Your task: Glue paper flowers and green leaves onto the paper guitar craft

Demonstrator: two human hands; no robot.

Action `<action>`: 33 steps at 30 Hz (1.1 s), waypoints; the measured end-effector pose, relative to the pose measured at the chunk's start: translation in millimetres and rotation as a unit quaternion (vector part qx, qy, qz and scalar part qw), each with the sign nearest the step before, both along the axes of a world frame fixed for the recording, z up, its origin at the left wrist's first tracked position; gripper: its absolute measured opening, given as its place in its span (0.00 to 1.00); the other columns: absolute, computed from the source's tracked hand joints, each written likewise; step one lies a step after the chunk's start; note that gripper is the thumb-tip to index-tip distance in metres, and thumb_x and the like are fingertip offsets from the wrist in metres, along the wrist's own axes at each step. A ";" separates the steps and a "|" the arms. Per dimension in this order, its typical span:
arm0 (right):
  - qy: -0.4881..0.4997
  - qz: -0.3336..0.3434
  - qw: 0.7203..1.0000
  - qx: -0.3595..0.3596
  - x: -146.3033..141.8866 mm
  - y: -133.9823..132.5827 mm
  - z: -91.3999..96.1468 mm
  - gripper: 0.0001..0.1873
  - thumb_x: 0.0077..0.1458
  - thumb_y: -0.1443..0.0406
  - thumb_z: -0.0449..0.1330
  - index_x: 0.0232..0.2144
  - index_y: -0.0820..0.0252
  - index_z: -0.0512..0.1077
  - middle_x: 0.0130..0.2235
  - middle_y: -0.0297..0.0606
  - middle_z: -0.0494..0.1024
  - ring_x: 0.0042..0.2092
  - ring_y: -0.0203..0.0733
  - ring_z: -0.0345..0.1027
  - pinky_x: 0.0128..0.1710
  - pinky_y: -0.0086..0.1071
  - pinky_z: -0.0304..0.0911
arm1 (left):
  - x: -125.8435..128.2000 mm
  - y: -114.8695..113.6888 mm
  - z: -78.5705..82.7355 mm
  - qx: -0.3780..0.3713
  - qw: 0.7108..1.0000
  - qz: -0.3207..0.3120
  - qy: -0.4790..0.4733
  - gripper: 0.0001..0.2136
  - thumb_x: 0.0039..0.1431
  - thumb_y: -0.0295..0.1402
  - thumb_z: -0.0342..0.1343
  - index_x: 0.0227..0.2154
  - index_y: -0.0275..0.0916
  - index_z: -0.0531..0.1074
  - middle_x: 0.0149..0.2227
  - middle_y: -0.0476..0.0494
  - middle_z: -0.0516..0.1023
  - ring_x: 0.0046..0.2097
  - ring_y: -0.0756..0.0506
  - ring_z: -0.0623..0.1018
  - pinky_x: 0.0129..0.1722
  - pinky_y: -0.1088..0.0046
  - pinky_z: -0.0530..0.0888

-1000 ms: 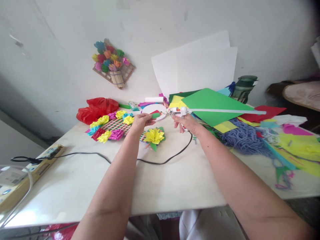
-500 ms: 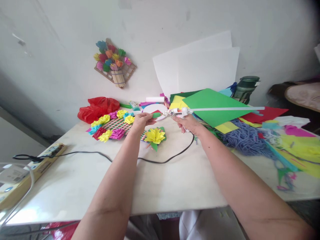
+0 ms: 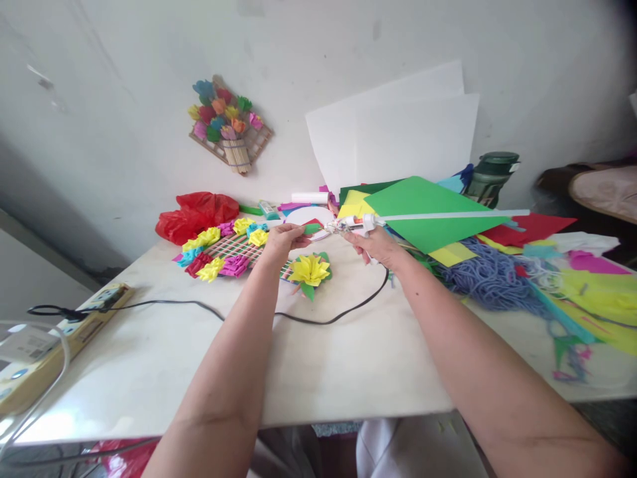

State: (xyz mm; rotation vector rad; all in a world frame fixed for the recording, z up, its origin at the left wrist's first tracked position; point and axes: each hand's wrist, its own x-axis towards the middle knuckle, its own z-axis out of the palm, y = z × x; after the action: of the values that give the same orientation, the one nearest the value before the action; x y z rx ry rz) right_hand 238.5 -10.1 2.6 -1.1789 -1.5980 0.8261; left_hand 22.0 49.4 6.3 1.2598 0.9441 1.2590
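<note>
My left hand pinches a small green paper leaf above the white table. My right hand is closed round a white glue gun, whose tip points left at the leaf. A long white glue stick juts out of the gun to the right. The gun's black cord loops across the table. Just below both hands lies a yellow paper flower with green leaves. To its left is a woven striped mat edged with several coloured paper flowers.
Coloured paper sheets, blue yarn and scraps crowd the right side. White sheets lean on the wall beside a green bottle. A red plastic bag lies back left, a power strip at the left edge. A flower craft hangs on the wall.
Both hands hold nearly the same pose, the gun tip staying at the leaf. The view has drifted slightly.
</note>
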 end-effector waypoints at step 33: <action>-0.036 -0.027 0.999 -0.006 3.6 4.7 -2.7 0.21 0.45 0.49 0.60 0.19 0.60 0.64 0.14 0.27 0.62 0.13 0.30 0.55 0.12 0.26 0.53 | -1.7 -3.4 2.0 0.013 1.000 -0.001 0.010 0.07 0.43 0.30 0.61 0.22 0.32 0.68 0.20 0.44 0.75 0.23 0.49 0.76 0.27 0.73 0.74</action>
State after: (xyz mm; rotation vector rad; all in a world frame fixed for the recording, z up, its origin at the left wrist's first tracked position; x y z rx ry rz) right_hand 242.1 -5.4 0.0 -1.2680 -1.6144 0.7677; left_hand 20.3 45.9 8.3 1.2955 0.9440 1.2623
